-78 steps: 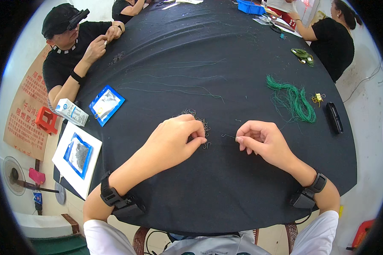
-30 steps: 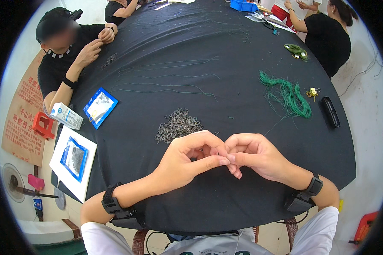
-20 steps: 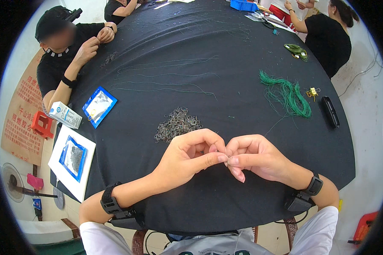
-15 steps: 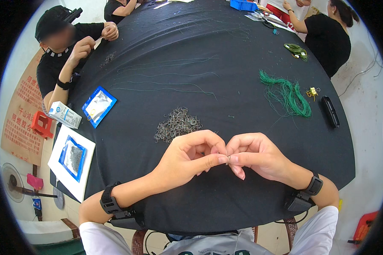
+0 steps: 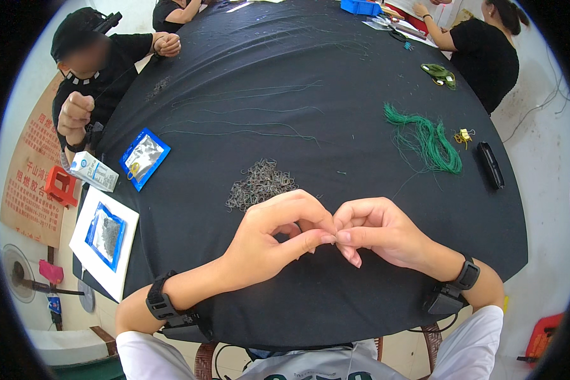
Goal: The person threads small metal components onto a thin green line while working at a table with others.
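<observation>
Black cloth [image 5: 335,297] covers the curved table, with a loose bundle of bright green thread [image 5: 427,142] at right, a yellow metal binder clip [image 5: 464,136] and a long black case [image 5: 491,166] farther right. On the left, near edge, a blue-bordered packet of dark bits [image 5: 104,235] lies on a white board [image 5: 113,278], and beyond it stands a white and blue carton [image 5: 95,172]. Our heap of small dark metal hooks [image 5: 259,183] sits just beyond our left hand [image 5: 263,234]. A couple of seconds ago that hand was over the heap while our right hand [image 5: 386,234] held one hook well apart; now both are pinched narrow, fingertips meeting near the middle. We cannot tell what lies between the tips, as the fingers hide it. We judge that picking is finished for the moment and that fine two-handed fingertip work is under way. At far left, a co-worker's hand [image 5: 76,116] has drawn away from its partner, down toward the carton, leaving our work undisturbed.
</observation>
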A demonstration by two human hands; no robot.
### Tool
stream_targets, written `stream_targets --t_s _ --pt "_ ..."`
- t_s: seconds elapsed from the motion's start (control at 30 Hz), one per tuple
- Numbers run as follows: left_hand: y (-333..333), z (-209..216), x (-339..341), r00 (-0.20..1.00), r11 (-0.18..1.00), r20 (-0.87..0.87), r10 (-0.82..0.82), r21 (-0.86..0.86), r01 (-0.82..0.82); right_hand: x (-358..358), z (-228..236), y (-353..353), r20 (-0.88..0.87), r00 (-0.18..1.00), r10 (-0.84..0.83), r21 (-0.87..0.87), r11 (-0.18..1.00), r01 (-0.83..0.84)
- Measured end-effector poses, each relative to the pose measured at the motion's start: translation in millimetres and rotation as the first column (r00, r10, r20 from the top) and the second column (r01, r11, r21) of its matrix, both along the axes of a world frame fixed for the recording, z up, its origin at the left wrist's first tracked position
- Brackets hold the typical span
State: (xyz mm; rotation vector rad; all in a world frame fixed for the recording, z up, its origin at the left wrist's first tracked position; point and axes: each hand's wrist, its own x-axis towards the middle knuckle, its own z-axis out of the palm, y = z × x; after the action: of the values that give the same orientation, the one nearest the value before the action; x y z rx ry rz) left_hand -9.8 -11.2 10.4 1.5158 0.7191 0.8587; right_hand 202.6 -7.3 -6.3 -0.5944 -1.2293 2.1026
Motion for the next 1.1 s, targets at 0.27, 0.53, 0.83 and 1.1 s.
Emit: stream_targets --t_s 0.27,0.53,0.83,1.1 --pt "1.2 1.5 -0.9 0.977 0.877 -0.198 0.074 0.479 0.031 -0.4 8.9 -4.5 0.187 0.968 -0.167 0.132 0.981 0.144" --pt "-3.1 0.6 2.4 0.991 0.996 -0.114 0.075 -0.029 -0.079 -6.2 7.2 -11.6 0.263 0.84 -0.475 0.624 0.747 0.227" --pt "-2.7 -3.5 0.7 0.98 0.995 -0.194 0.053 0.09 -0.036 -7.9 -0.2 -9.6 0.176 0.812 -0.556 0.809 0.551 0.202" --pt "-3.8 -0.9 5.4 1.0 0.954 0.001 -0.008 -0.3 0.008 -7.3 -1.2 -6.7 0.133 0.799 -0.587 0.884 0.435 0.173"
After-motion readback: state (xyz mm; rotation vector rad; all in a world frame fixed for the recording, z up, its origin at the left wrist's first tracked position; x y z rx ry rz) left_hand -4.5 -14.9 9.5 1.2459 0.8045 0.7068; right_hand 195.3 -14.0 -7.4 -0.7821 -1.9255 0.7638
